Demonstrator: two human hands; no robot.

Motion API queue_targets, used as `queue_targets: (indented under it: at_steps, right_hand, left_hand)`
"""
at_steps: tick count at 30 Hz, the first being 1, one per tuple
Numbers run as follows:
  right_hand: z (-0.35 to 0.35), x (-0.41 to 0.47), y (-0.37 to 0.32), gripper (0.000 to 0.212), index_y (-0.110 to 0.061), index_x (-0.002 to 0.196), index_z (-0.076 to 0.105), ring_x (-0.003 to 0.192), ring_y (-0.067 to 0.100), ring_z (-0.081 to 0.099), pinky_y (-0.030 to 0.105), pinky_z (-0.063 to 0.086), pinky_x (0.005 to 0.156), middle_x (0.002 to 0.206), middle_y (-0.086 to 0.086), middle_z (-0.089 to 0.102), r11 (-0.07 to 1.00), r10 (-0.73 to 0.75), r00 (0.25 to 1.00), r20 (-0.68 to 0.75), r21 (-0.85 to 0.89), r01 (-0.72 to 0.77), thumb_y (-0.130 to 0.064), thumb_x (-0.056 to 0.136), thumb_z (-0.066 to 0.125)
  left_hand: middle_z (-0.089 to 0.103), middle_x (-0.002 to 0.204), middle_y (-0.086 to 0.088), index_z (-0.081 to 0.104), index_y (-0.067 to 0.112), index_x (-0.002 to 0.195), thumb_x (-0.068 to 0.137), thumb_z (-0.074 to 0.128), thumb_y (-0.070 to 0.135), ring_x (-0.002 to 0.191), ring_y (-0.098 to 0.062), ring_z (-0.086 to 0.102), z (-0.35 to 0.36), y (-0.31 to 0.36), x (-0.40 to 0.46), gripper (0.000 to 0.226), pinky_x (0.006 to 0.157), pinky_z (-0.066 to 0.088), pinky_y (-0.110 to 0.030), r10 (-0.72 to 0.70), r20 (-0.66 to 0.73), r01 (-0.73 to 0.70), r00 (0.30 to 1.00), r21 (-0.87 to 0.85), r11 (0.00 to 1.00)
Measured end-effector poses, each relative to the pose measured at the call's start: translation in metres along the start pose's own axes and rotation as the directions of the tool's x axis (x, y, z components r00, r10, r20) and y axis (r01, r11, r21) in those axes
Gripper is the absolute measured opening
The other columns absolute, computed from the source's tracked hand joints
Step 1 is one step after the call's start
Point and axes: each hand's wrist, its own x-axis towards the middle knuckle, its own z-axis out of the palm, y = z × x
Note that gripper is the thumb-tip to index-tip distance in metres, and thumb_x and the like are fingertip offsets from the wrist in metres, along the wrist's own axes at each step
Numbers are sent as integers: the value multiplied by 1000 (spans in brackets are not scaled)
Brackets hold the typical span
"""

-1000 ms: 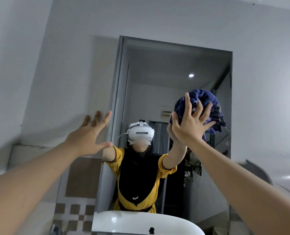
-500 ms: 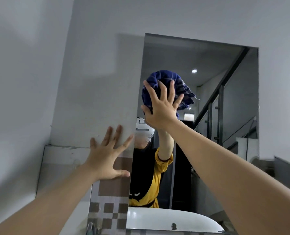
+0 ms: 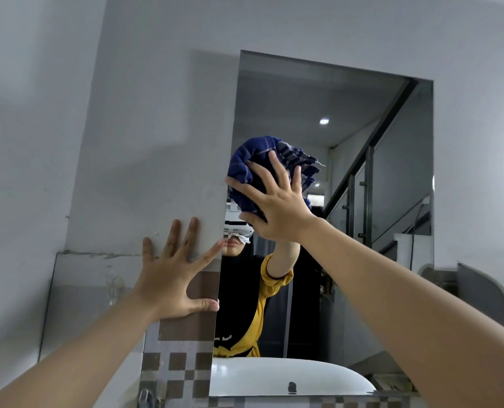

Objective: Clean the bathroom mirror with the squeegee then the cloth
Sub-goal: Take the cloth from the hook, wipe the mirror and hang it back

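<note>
The right hand presses a bunched blue striped cloth flat against the mirror, fingers spread wide over the fabric and the thumb hooked under its lower edge, so the cloth is held between palm and glass. The cloth sits near the mirror's left edge, about midway up, with its frayed end sticking out to the right of the fingers. The left hand is open and empty, fingers splayed, its palm against the grey wall just beside the mirror's left edge, with the forefinger tip and thumb tip reaching that edge. Below the left hand, the wall turns to brown and white checked tiles. In the glass the reflection of a person in a yellow and black top shows, with a raised arm meeting the cloth, and the rim of a white sink lies along the bottom
</note>
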Motion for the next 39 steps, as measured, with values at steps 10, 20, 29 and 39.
queue_targets:
  at_steps: [10,20,29,39]
  right_hand:
    - [-2,-55,60,71,-43,146,27,144,42,10,78,16,100,151,7,33,996,54,998,-20,-70,-55,-61,82,53]
    - [-12,-127,139,73,-41,146,27,144,41,5,77,16,103,153,11,25,886,461,885,-67,-25,-464,-67,79,38]
    - [-5,-156,126,68,-46,145,14,145,39,-7,74,5,107,157,5,8,595,802,595,-46,138,-791,-60,85,42]
    - [13,-112,18,68,-45,148,8,143,41,-17,76,-3,104,158,7,4,478,867,499,-2,288,-830,-52,90,43]
  left_hand:
    - [-3,159,-10,1,46,146,53,28,98,143,-41,-1,-1,5,0,110,95,19,-77,-67,26,66,997,10,998]
    - [-28,154,-4,-20,52,139,53,25,98,137,-25,-35,0,11,-5,107,101,0,-73,-133,71,134,989,-14,991]
    - [-27,154,-1,-17,53,139,53,25,96,141,-26,-23,-4,22,-11,105,100,19,-75,-184,113,191,976,-56,980]
    - [-16,158,-10,2,39,148,73,23,84,143,-39,4,7,33,-39,90,97,17,-71,-71,85,76,994,-54,996]
